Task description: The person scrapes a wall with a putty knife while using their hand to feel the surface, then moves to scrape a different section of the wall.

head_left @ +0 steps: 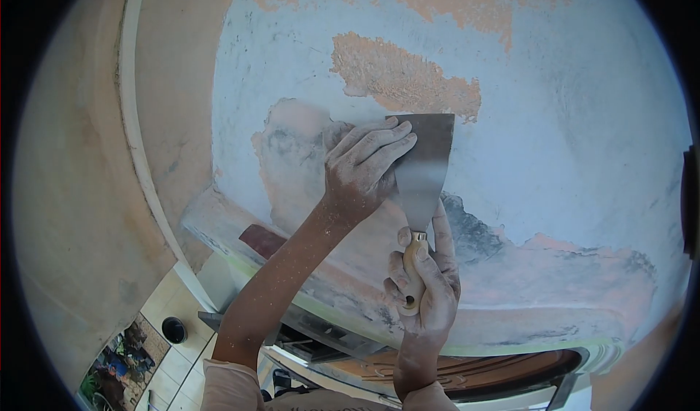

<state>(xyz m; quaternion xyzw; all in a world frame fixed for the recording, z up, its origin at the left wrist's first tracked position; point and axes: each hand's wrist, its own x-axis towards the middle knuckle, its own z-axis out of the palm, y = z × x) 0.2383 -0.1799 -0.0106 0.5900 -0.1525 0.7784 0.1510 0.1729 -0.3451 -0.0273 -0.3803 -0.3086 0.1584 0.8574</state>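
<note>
A wide putty knife (424, 170) points up the wall, its top edge at the lower border of a bare patch (401, 75) in the white coat. My right hand (432, 283) is closed around the knife's pale handle (413, 280). My left hand (364, 159) has its fingers stretched out, with the fingertips lying on the left side of the blade; its thumb is hidden. Both hands are dusted white. Behind them the wall (569, 156) shows peeled, greyish and pinkish areas.
A dark red flat piece (261, 241) lies on the sloping ledge (219, 221) left of my forearm. Beneath the ledge is an arched wooden panel (474, 374). A black bucket (174, 330) stands on the tiled floor (175, 374) at the lower left.
</note>
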